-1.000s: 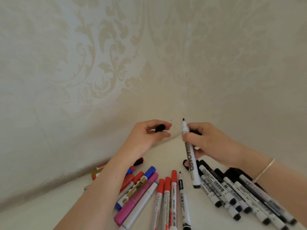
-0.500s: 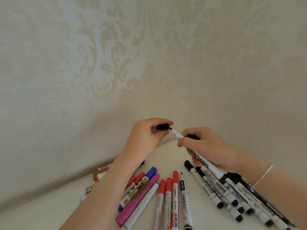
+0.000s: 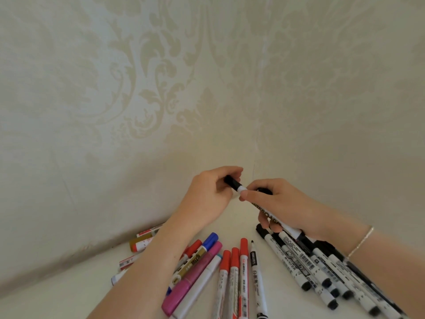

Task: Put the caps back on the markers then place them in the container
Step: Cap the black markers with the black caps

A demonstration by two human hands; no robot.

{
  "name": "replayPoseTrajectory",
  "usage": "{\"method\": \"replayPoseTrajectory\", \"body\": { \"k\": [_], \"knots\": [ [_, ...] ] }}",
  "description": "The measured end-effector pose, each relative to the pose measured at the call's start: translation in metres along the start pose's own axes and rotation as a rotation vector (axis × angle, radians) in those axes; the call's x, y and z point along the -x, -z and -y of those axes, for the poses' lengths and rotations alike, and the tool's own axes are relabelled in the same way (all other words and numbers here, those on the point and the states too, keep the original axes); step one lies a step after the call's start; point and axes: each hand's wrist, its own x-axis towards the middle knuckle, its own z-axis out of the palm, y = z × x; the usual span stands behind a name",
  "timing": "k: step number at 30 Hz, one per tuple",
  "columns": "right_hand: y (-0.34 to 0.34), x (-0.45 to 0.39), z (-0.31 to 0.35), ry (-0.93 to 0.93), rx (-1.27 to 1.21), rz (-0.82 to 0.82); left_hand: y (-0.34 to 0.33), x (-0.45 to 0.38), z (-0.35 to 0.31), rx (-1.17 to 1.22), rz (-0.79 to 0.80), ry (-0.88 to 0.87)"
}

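Note:
My left hand point(image 3: 212, 194) pinches a black cap point(image 3: 231, 183) that now sits over the tip of a white whiteboard marker point(image 3: 268, 214). My right hand point(image 3: 279, 204) grips the marker's barrel and also holds a small black piece point(image 3: 264, 191) behind its fingers. The marker slants from upper left to lower right above the white table point(image 3: 57, 300). No container is in view.
Several markers lie on the table below my hands: red-capped ones point(image 3: 234, 272), a pink one point(image 3: 190, 279), a blue-capped one point(image 3: 202, 249), an uncapped black-tipped one point(image 3: 257, 277), and a row of black-capped white markers point(image 3: 317, 265) at right. Patterned walls meet in a corner behind.
The marker tilted from upright toward my left hand, and its bare tip went into the black cap. Both hands drew together.

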Motion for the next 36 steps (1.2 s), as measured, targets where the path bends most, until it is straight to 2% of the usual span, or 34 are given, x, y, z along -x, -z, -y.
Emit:
{"method": "replayPoseTrajectory", "body": {
  "k": [4,7,13,21,26,29,31,33,36],
  "knots": [
    [-0.005,-0.004,-0.003,0.049,0.101,-0.064,-0.007,0.001,-0.009,0.669,-0.078,0.292],
    [-0.009,-0.009,-0.003,0.102,0.211,-0.134,-0.020,0.004,-0.011,0.875,-0.163,0.414],
    [-0.017,-0.011,0.002,0.140,0.386,-0.198,-0.043,0.007,-0.008,0.869,-0.317,0.485],
    [-0.020,-0.014,0.001,0.095,0.511,-0.235,-0.051,0.011,-0.013,0.952,-0.366,0.494],
    [-0.024,-0.013,0.000,0.125,0.512,-0.239,-0.053,0.011,-0.012,0.872,-0.400,0.459],
    [-0.025,-0.017,-0.006,0.094,0.465,-0.218,-0.051,0.010,-0.007,0.866,-0.347,0.493],
    [-0.021,-0.020,-0.012,0.006,0.397,-0.141,-0.049,0.008,-0.001,0.765,-0.240,0.542],
    [-0.016,-0.023,-0.018,-0.082,0.376,-0.063,-0.045,0.005,0.004,0.572,-0.068,0.576],
    [-0.011,-0.025,-0.025,-0.123,0.508,-0.055,-0.037,0.005,0.008,0.099,0.223,0.510]
  ]
}}
